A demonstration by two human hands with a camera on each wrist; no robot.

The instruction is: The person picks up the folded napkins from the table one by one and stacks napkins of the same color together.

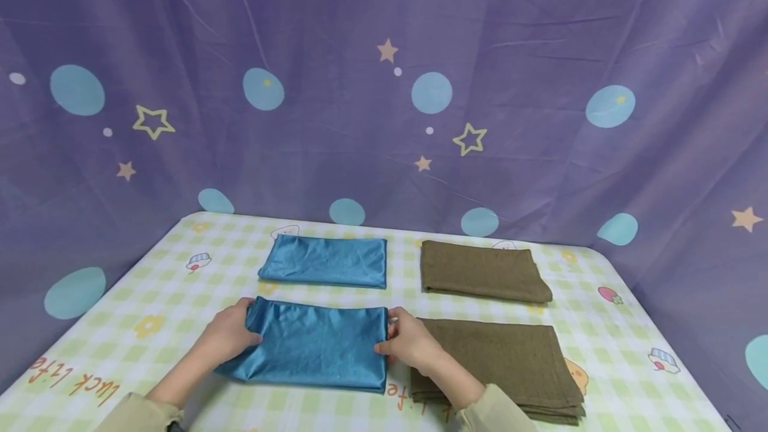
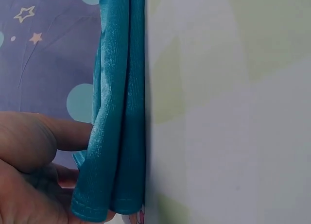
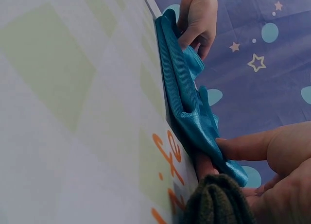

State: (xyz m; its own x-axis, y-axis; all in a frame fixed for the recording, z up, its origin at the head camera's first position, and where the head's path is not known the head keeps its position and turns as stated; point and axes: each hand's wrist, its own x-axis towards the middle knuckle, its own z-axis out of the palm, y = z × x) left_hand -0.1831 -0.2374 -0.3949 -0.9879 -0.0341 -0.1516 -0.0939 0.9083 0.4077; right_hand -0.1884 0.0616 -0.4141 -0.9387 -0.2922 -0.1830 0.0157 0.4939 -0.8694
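Observation:
A folded, shiny blue cloth (image 1: 321,345) lies near the front of the table, between my two hands. At its left end my left hand (image 1: 229,333) pinches the fabric, thumb on top. My right hand (image 1: 414,340) pinches the right edge; in the right wrist view its thumb presses the top of the blue cloth (image 3: 201,129) and a finger goes underneath. Seen from the left wrist, the blue cloth (image 2: 109,117) shows thick rounded folds standing slightly apart at their ends. Part of the left fingers is hidden behind the fabric.
Behind it lies another folded blue cloth (image 1: 327,261). Two brown folded stacks sit on the right: a far brown cloth (image 1: 483,271) and a near brown cloth (image 1: 510,359), partly under my right forearm. The checked tablecloth (image 1: 150,279) meets a purple curtain (image 1: 360,105) at the back.

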